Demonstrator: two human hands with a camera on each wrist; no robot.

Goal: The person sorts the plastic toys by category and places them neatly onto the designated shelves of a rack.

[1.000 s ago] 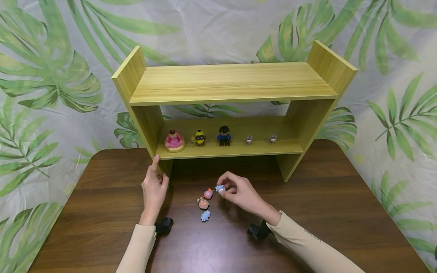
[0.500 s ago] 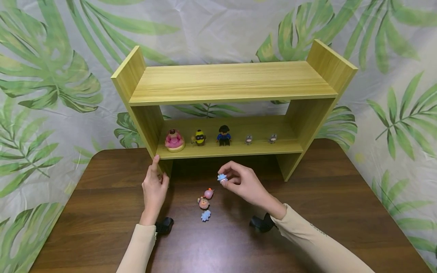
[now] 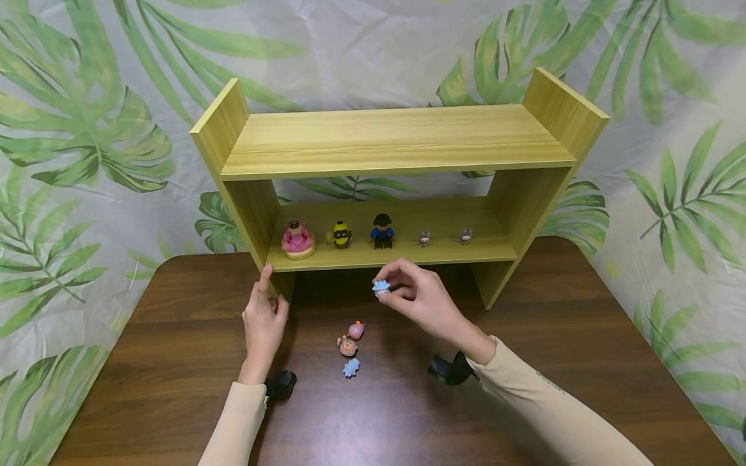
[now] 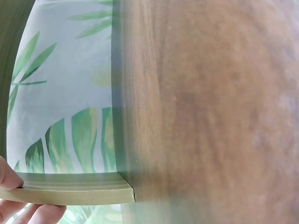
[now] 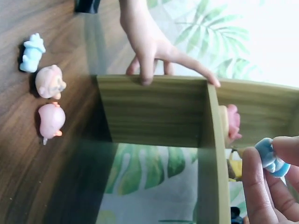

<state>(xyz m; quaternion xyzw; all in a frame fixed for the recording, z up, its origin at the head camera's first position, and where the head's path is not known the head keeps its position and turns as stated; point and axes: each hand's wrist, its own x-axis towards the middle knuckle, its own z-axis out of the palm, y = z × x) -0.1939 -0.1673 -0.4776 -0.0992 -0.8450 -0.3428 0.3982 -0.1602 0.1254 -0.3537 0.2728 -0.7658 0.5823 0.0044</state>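
My right hand [image 3: 424, 301] pinches a small light-blue figurine [image 5: 266, 156] between thumb and fingertips, in front of the lower board of the wooden shelf [image 3: 396, 141]. My left hand [image 3: 264, 323] grips the shelf's left side panel [image 4: 70, 189], thumb on one face and fingers on the other. On the lower board stand a pink bear figurine [image 3: 298, 241], a yellow figurine with dark goggles [image 3: 340, 235], a black-haired doll in blue [image 3: 382, 233] and two small grey figurines [image 3: 424, 239]. Lying on the table are a pink round figurine [image 3: 356, 331], a peach-coloured one [image 3: 347, 347] and a pale blue one [image 3: 351, 368].
The shelf stands on a dark brown wooden table [image 3: 175, 362], with raised side panels at both ends. Behind it hangs a white cloth [image 3: 373, 52] with green leaf prints. Each wrist carries a black camera mount [image 3: 449, 369].
My right hand has lifted the blue figurine up and forward from the table toward the lower shelf board. My left hand stays where it was on the side panel.
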